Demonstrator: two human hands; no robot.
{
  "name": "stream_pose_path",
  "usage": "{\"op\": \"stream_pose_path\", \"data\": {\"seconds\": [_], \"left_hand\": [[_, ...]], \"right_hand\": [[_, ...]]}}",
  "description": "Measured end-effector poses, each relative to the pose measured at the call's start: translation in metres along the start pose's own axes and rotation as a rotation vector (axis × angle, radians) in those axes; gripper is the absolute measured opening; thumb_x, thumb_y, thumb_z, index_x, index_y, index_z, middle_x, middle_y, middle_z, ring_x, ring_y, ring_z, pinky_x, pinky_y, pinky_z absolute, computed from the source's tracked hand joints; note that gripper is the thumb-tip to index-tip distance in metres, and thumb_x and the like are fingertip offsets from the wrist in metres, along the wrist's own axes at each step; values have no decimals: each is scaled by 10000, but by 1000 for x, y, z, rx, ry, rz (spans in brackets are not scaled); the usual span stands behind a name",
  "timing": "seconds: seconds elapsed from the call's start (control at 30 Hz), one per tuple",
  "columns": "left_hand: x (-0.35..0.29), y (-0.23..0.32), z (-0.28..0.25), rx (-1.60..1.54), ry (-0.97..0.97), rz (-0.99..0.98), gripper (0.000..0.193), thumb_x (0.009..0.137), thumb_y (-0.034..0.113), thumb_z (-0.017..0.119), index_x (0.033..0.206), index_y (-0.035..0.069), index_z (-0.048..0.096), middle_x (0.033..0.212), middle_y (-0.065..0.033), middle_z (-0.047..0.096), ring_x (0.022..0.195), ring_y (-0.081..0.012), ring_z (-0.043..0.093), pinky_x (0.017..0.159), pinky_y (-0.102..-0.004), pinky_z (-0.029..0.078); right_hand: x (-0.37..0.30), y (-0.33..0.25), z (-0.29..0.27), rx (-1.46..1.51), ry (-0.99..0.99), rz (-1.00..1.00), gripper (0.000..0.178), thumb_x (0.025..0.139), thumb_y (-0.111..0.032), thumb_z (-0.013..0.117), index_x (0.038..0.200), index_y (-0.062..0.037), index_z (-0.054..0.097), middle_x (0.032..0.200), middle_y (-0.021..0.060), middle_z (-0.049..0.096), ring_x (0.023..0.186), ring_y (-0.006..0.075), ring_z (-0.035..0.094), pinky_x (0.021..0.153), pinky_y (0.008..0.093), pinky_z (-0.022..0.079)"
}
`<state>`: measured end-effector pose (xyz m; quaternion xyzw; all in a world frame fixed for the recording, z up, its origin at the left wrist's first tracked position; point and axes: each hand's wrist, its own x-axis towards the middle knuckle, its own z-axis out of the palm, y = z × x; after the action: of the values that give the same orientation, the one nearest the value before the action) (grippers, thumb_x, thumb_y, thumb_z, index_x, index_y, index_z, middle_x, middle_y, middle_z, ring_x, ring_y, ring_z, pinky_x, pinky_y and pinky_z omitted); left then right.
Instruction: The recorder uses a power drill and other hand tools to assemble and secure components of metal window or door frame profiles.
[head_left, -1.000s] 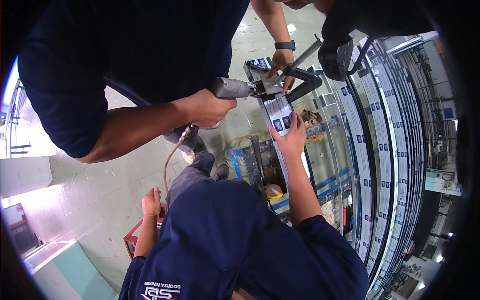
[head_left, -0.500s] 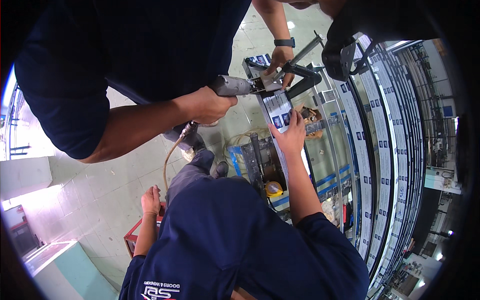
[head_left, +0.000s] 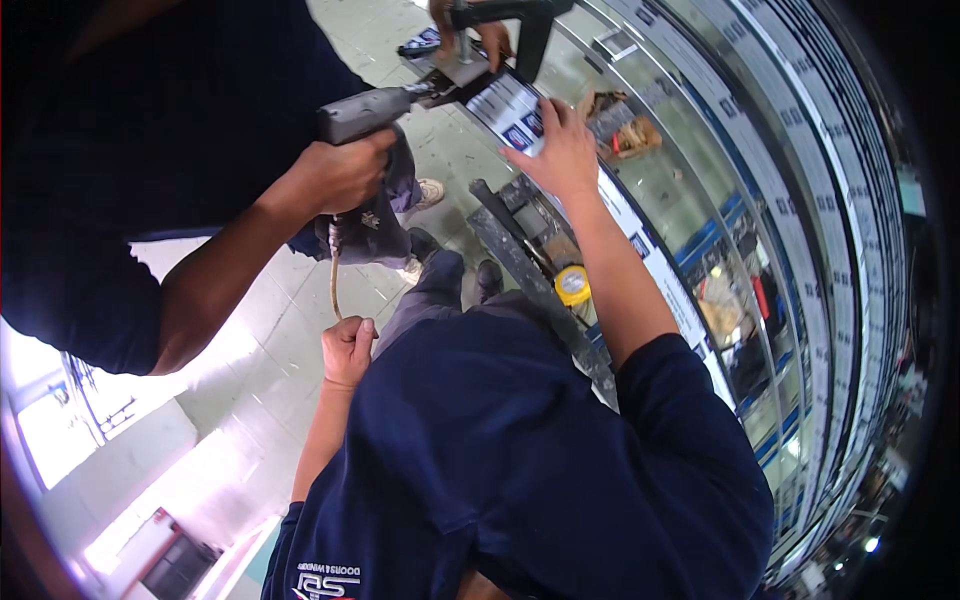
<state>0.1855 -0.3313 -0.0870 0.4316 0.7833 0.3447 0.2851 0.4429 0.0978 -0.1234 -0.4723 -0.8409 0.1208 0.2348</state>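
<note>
My right hand point(head_left: 562, 150) grips a long profile point(head_left: 508, 108) covered in printed white film, thumb on its near edge and fingers over the other edge. Lower left, my left hand point(head_left: 349, 350) is curled closed beside my leg. An air hose point(head_left: 335, 275) meets it from above; whether the fingers hold the hose is hidden. Across from me a co-worker's hand point(head_left: 345, 172) holds a grey pneumatic drill point(head_left: 372, 113), its front end at the profile's far end. The co-worker's other hand point(head_left: 492, 42) is there too, by a dark clamp point(head_left: 535, 45).
A yellow tape measure point(head_left: 572, 285) lies on the worn bench frame point(head_left: 520, 262) left of my right forearm. Several long film-covered profiles point(head_left: 790, 130) curve along the right. Cardboard scraps point(head_left: 635, 137) lie beyond the profile. Pale floor tiles point(head_left: 270, 310) spread at the left.
The whole view has swung, so the profile, drill and co-worker appear farther up and left. My left hand has curled tighter and come up near the hose. My right hand stays on the profile.
</note>
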Motion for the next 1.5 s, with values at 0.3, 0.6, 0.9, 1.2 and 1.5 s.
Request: {"op": "stream_pose_path", "data": {"seconds": [0.3, 0.6, 0.9, 1.2, 1.5], "left_hand": [[-2, 7, 15, 155, -211, -118, 523, 1175, 347, 673, 817, -31, 720, 662, -128, 630, 613, -219, 613, 622, -403, 485], [47, 19, 57, -68, -291, -149, 433, 1226, 380, 573, 1114, 11, 771, 930, -78, 762, 833, -167, 681, 786, -342, 535], [234, 119, 144, -988, 28, -308, 593, 1234, 309, 480, 1739, 9, 391, 1701, -181, 563, 1456, -306, 619, 1276, -562, 475], [311, 121, 156, -1306, 197, -257, 522, 1054, -19, 531, 1557, 122, 510, 1481, -144, 639, 1393, -364, 659, 1261, -699, 440], [315, 114, 162, -1383, 178, -250, 397, 1001, -13, 526, 1369, 77, 648, 1287, -125, 715, 1315, -344, 678, 1243, -664, 476]], "right_hand": [[-11, 5, -2, 25, 9, 83, 1112, 791, -692, 935, 1636, -58, 588, 1654, 156, 603, 1516, 372, 583, 1260, 516, 460], [-12, 8, -1, 7, -5, 86, 1124, 782, -711, 939, 1642, -74, 596, 1637, 136, 618, 1485, 357, 609, 1254, 502, 471], [-11, 15, 5, -10, 13, 72, 1120, 788, -747, 925, 1630, -81, 606, 1646, 141, 615, 1485, 364, 612, 1265, 508, 466], [-8, 15, 5, 9, 41, 51, 1087, 774, -701, 944, 1588, -59, 617, 1607, 144, 629, 1458, 359, 619, 1243, 495, 470], [-7, 15, 6, 62, 6, 58, 1057, 783, -637, 951, 1594, -47, 616, 1573, 156, 639, 1451, 364, 619, 1251, 502, 475]]}}
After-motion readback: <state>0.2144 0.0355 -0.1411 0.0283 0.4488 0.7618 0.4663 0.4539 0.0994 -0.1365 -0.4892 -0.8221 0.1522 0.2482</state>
